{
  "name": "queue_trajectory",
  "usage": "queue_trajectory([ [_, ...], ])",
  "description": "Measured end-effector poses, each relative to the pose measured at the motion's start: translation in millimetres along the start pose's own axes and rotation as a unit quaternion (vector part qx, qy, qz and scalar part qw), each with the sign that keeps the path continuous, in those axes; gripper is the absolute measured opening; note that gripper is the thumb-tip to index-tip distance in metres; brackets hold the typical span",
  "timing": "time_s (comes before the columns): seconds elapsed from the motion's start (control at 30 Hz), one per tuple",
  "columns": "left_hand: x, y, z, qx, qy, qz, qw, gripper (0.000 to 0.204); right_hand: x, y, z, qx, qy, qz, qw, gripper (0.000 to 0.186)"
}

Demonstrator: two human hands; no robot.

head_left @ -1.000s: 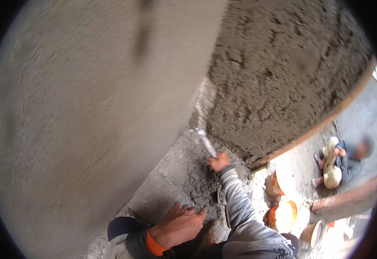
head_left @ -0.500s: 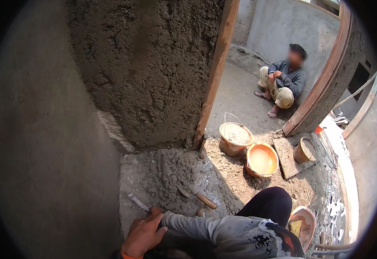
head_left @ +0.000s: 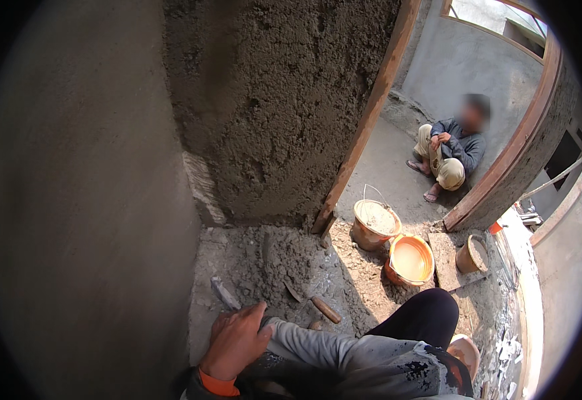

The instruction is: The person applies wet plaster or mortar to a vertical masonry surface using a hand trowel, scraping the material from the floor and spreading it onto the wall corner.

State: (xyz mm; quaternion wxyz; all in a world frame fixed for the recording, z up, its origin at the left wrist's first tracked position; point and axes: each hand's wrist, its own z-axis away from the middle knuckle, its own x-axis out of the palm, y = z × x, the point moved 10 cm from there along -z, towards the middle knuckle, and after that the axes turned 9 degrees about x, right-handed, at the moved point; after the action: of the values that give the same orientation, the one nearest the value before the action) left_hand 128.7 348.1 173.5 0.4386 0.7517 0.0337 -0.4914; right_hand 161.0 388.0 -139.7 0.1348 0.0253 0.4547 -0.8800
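My left hand (head_left: 236, 341), with an orange cuff at its wrist, is bent against the end of my stained grey right sleeve (head_left: 317, 343). Its fingers curl together there, and what lies inside them cannot be made out. My right hand is hidden behind it. Just beyond the fingers a pale, narrow flat piece (head_left: 224, 293) sticks out over the mortar; whether a hand holds it is hidden. To the right a pointed trowel (head_left: 325, 309) with a wooden handle lies on the wet grey mortar heap (head_left: 291, 260), apart from my hands.
Two orange buckets, one with pale mix (head_left: 376, 217) and one with cloudy water (head_left: 411, 260), stand beyond my dark knee (head_left: 424, 313). A smaller bucket (head_left: 472, 255) sits on a board. Rough wet plaster (head_left: 271, 120) covers the wall beside the wooden doorframe (head_left: 371, 113). Another person (head_left: 452, 150) squats beyond it.
The view has shifted, so the scene sits farther right. My left hand is still at the sleeve end, and more of the pale flat piece shows. The trowel has not moved on the mortar.
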Motion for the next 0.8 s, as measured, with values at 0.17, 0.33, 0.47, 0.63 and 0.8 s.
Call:
queue_trajectory([
  [0.17,-52.4,22.8,-6.2,0.003,0.212,0.026,0.977,0.037,-19.8,-47.1,4.1,-0.05,0.015,-0.039,0.998,0.026],
  [0.33,-92.8,17.8,29.7,0.006,0.385,0.076,0.92,0.043,-42.5,-106.8,-0.8,-0.145,0.081,-0.126,0.978,0.025],
  [0.47,-131.3,32.1,73.7,0.022,0.495,0.031,0.868,0.042,-59.6,-145.8,-1.2,-0.207,0.17,-0.183,0.946,0.023],
  [0.63,-173.1,64.4,188.8,0.044,0.692,-0.169,0.7,0.036,-42.3,-200.7,-38.2,-0.264,0.253,-0.132,0.922,0.021],
  [0.8,-178.9,113.9,269.9,0.054,0.658,-0.511,0.551,0.038,-55.7,-237.4,-51.7,-0.372,0.258,-0.256,0.854,0.018],
])
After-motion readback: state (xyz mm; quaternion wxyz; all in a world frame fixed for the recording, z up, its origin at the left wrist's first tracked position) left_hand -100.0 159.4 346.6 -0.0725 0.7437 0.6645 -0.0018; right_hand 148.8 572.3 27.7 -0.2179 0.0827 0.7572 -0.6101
